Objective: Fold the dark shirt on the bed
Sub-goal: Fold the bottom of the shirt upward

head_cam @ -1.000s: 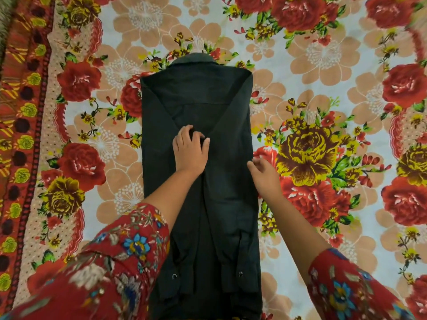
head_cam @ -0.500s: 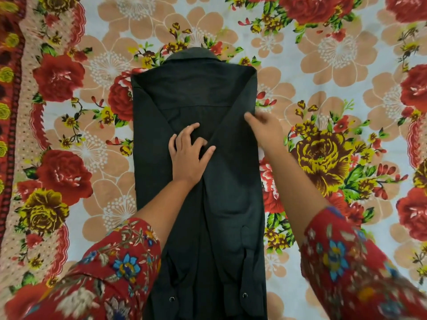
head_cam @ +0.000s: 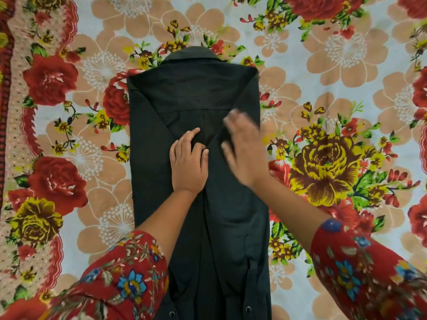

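The dark shirt [head_cam: 194,93] lies face down and lengthwise on the bed, collar at the far end, both sides and sleeves folded in so it forms a long narrow strip. Two cuffs with buttons show near the bottom edge of the view. My left hand [head_cam: 188,161] presses flat on the shirt's middle where the two folded sleeves meet. My right hand [head_cam: 242,146], blurred by motion, lies with spread fingers over the right folded side of the shirt.
A floral bedsheet [head_cam: 323,72] with red and yellow roses and tan flowers covers the bed all round the shirt. A red patterned border [head_cam: 4,93] runs down the far left. My red floral sleeves fill the lower corners.
My right hand has moved from the shirt's right edge up along it and now inward onto the right folded side. My left hand has stayed pressed on the middle.
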